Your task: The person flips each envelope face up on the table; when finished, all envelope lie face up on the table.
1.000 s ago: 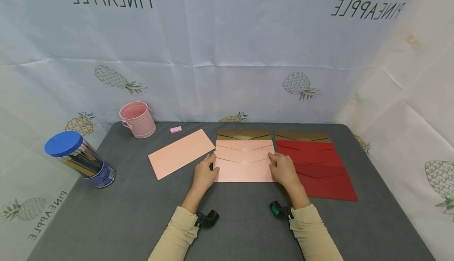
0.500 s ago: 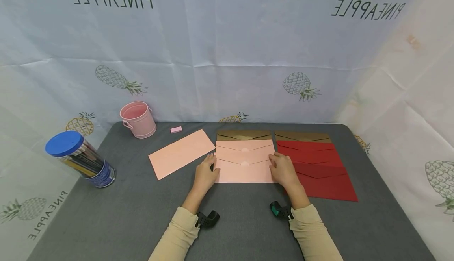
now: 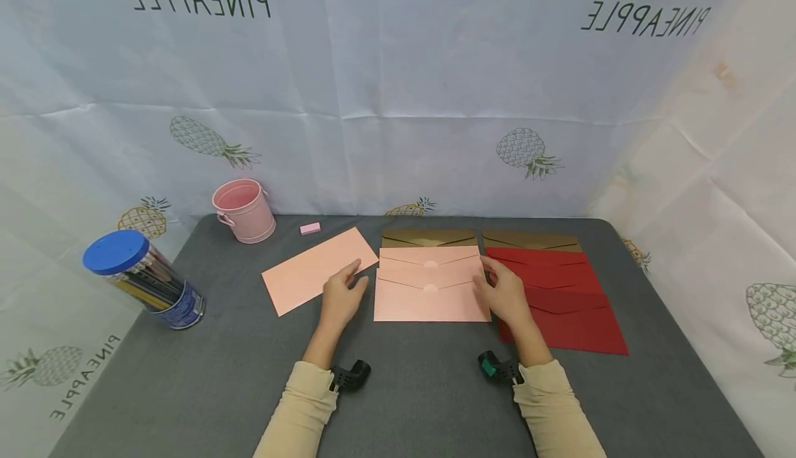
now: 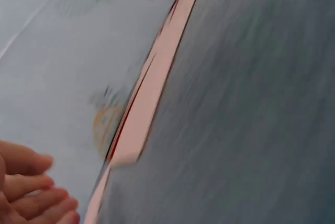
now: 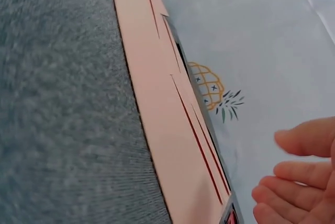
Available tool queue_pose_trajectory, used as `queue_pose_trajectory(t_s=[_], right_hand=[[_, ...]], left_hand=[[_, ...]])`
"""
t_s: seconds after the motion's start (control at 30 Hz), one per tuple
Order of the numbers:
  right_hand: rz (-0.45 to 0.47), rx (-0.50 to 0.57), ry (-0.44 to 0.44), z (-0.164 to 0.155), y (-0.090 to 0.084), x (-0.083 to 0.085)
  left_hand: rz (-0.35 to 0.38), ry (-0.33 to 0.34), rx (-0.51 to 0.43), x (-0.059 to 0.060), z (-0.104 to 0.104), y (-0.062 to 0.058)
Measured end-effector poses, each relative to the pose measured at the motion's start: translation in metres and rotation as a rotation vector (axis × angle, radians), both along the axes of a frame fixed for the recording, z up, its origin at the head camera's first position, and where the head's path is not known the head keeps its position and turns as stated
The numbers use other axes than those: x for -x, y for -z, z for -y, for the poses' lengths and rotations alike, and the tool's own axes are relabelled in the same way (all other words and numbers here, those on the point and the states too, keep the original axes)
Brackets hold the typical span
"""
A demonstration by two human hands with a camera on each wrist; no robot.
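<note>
A stack of three overlapping pink envelopes (image 3: 429, 293) lies flap-up in the middle of the grey table (image 3: 218, 375). A single pink envelope (image 3: 305, 275) lies slanted to its left. My left hand (image 3: 340, 291) sits between the two, fingers relaxed, its tips over the single envelope's lower right edge. My right hand (image 3: 505, 293) is at the stack's right edge, partly over the red envelopes (image 3: 575, 313), fingers loose and holding nothing. In the wrist views the left fingers (image 4: 31, 192) and the right fingers (image 5: 298, 177) hang in the air beside the pink envelopes (image 5: 162, 109).
Two brown envelopes (image 3: 429, 238) (image 3: 528, 239) peek out behind the pink and red stacks. A pink bucket (image 3: 244, 209) and a small pink eraser (image 3: 309, 228) stand at the back left. A blue-lidded jar of pencils (image 3: 146, 278) leans at the table's left edge.
My left hand has left the pink stack's left edge and moved left toward the single envelope. The right hand has lifted slightly from the stack's right edge. The front envelope sits a little lower.
</note>
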State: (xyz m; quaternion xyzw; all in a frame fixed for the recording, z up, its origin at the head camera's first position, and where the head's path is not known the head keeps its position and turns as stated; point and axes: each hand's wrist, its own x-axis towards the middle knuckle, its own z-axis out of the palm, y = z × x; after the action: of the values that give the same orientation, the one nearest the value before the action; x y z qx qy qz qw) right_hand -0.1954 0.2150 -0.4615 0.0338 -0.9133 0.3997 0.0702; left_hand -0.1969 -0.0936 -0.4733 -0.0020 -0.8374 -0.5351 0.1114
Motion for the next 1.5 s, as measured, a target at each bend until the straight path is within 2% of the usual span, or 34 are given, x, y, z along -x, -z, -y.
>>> queue_pose_trajectory(t_s=[0.1,0.23,0.4,0.5,0.57,0.73,0.83,1.03,1.07,1.27,1.3,1.5], right_hand=[[0.002,0.080,-0.039,0.002,0.000,0.001],[0.018,0.165,-0.114,0.009,0.001,0.003],[0.045,0.287,-0.235,0.030,-0.002,0.007],[0.077,0.345,-0.316,0.049,-0.012,0.008],[0.100,0.374,-0.364,0.063,-0.015,0.011],[0.129,0.372,-0.493,0.098,-0.005,0.038],[0.161,0.355,-0.551,0.118,-0.001,0.056],[0.244,0.331,-0.598,0.144,-0.001,0.079],[0.263,0.324,-0.604,0.147,-0.006,0.080],[0.296,0.206,-0.579,0.162,-0.008,0.095],[0.289,0.176,-0.569,0.164,-0.004,0.099],[0.337,0.114,-0.530,0.175,-0.008,0.107]], left_hand=[[-0.017,-0.061,-0.068,0.002,0.026,-0.006],[0.002,-0.143,-0.130,0.002,0.064,-0.011],[0.070,-0.198,-0.197,-0.005,0.103,-0.015],[0.120,-0.236,-0.207,-0.010,0.119,-0.015],[0.146,-0.284,-0.200,-0.013,0.127,-0.015],[0.207,-0.414,-0.191,-0.015,0.136,-0.015],[0.237,-0.441,-0.184,-0.014,0.136,-0.015],[0.244,-0.410,-0.194,-0.012,0.134,-0.014],[0.243,-0.401,-0.202,-0.012,0.134,-0.014],[0.238,-0.354,-0.224,-0.011,0.133,-0.009],[0.240,-0.352,-0.220,-0.011,0.133,-0.009],[0.220,-0.358,-0.214,-0.010,0.131,-0.008]])
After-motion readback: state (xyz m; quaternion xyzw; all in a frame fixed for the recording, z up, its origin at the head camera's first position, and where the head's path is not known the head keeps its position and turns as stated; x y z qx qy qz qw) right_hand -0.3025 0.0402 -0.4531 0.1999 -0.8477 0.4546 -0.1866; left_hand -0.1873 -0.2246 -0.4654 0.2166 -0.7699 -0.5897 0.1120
